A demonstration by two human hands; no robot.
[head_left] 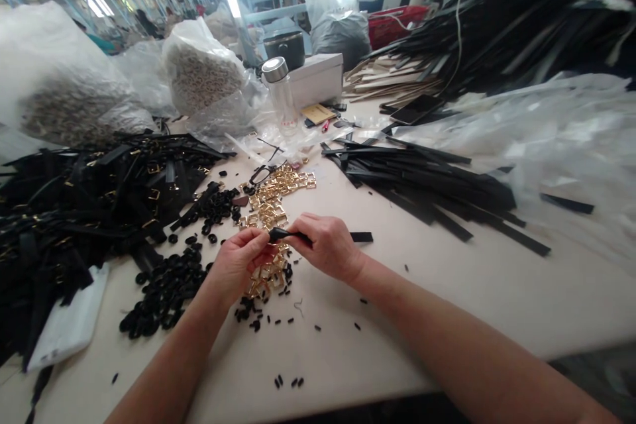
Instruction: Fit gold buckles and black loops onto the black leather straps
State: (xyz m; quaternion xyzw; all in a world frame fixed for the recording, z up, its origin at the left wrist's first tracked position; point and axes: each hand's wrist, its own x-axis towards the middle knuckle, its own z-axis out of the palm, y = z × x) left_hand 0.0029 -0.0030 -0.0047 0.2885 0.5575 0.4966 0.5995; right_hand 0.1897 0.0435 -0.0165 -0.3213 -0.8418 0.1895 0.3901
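Note:
My right hand (328,246) grips a black strap (362,237), whose loose end sticks out to the right over the table. My left hand (241,262) pinches the strap's other end (278,234) between thumb and fingers. Both hands meet just above a scatter of gold metal buckles (275,202). Small black loops (163,288) lie in a heap to the left of my left hand. Whether my left hand also holds a buckle is hidden.
A pile of finished black straps with gold buckles (74,212) fills the left. Loose black strips (422,179) lie to the right, with clear plastic sheeting (561,139) beyond. Plastic bags (203,73), a glass bottle (281,93) and a white box (318,76) stand behind.

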